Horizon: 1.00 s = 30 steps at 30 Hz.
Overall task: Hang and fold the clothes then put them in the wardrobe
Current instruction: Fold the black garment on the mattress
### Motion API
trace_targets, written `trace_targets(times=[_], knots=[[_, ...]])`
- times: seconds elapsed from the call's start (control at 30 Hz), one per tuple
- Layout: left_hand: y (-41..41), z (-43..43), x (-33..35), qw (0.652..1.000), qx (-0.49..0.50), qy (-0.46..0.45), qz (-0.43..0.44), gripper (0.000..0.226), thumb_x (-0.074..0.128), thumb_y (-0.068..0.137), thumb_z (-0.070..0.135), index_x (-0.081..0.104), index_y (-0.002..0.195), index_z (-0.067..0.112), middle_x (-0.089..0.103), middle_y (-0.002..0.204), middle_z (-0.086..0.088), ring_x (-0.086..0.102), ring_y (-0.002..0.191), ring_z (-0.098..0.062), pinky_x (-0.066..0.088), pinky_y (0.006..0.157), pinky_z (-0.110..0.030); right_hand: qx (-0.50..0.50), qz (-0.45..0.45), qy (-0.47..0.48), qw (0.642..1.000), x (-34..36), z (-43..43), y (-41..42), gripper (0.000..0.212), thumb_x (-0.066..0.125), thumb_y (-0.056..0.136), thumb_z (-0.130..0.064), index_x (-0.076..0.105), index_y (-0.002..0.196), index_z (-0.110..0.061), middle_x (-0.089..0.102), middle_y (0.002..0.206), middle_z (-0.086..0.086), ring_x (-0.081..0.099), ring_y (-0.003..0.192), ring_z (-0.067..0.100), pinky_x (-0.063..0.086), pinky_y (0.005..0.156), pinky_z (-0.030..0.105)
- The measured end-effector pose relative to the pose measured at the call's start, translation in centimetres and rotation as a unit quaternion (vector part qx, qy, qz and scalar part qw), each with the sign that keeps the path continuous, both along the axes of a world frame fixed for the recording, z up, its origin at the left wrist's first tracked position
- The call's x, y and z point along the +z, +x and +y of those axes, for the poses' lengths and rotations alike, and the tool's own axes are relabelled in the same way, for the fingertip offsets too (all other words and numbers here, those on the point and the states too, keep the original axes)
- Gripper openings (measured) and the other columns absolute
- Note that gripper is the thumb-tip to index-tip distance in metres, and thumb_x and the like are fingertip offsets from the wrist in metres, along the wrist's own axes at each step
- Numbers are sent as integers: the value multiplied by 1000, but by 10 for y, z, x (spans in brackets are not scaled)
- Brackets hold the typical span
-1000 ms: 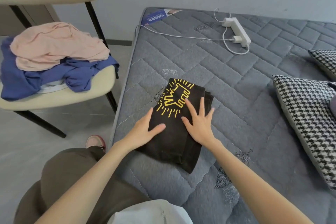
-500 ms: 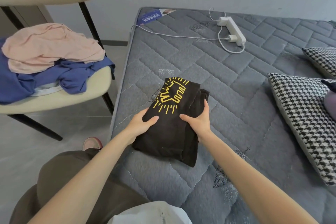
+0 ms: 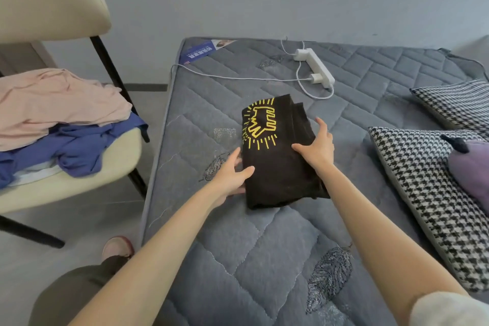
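Head view, folded black T-shirt (image 3: 280, 167) with yellow print over grey mattress (image 3: 264, 259), left hand (image 3: 230, 176) and right hand (image 3: 316, 149) gripping its sides, thumbs on top

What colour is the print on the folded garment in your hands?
Yellow print on the black folded garment; head view shows it.

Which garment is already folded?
The black garment with the yellow print, on the mattress; the pink garment and blue garment lie crumpled on the chair.

A home bedroom: quilted mattress (image 3: 264, 259), houndstooth pillows (image 3: 423, 193), clothes-piled chair (image 3: 79, 182).
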<state>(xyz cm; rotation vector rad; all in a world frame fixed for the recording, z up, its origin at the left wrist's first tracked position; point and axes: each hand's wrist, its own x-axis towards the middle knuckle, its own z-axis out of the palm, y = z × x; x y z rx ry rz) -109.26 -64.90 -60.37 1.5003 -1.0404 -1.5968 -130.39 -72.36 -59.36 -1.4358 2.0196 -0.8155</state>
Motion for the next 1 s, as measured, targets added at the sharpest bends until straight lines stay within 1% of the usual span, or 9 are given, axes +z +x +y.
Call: trace_targets(times=[0.07,0.1,0.17,0.23,0.37,0.47,0.6,0.8,1.0], knots=[[-3,2,-9,999,-24,12,-42,65,54,97,19,19,151,31,26,155,5,41,133,-22,50,95,-39,18,128,48,990,-11,3,-1,73,68,86,-23,29,147,-27,23,155,10,23,137,37,29,108,53],[-2,3,-14,996,-38,-4,-83,63,52,97,20,21,150,30,24,156,4,36,136,-21,46,100,-40,50,167,38,984,-17,5,2,64,63,89,-23,33,146,-26,21,157,9,20,139,37,26,110,54],[2,3,-23,982,-64,-50,-170,60,50,98,23,22,150,27,21,157,2,26,142,-20,30,114,-40,129,213,-12,969,-24,5,10,54,55,93,-24,40,145,-25,22,158,5,19,142,34,22,113,53],[10,3,-33,959,-91,-82,-256,60,49,98,25,22,151,24,18,158,0,18,145,-19,17,117,-39,206,251,-45,945,-27,0,23,51,50,97,-25,39,146,-25,21,159,1,17,145,31,16,116,51],[28,3,-51,879,-130,-55,-455,65,46,96,44,11,151,36,-6,161,4,-8,147,-28,-1,111,-64,329,313,-62,889,-33,-21,55,54,39,102,-28,22,153,-23,11,162,-3,3,149,25,4,118,51],[47,3,-68,867,-130,-32,-480,70,44,94,52,2,149,46,-21,158,6,-22,142,-40,-5,108,-68,368,373,-56,850,-44,-42,70,56,29,104,-34,12,155,-18,4,163,-2,-4,150,22,-3,119,47],[69,5,-87,838,-169,-18,-519,71,39,93,60,-4,147,49,-22,157,10,-24,140,-44,-3,108,-69,375,397,-1,838,-70,-53,77,59,18,104,-42,0,155,-15,-8,162,-1,-13,148,23,-5,119,46],[73,3,-95,827,-174,-33,-534,74,39,89,66,-4,146,52,-21,157,12,-24,140,-42,-2,106,-71,294,321,-5,900,-97,-54,78,71,24,101,-51,-5,154,-16,-11,162,5,-11,149,25,-6,120,43],[80,0,-82,837,-202,-8,-508,73,45,91,59,0,147,50,-15,159,11,-20,143,-39,1,108,-69,260,353,38,898,-91,-53,82,64,13,95,-66,-4,151,-43,-12,161,-11,-21,146,30,-25,100,63]])
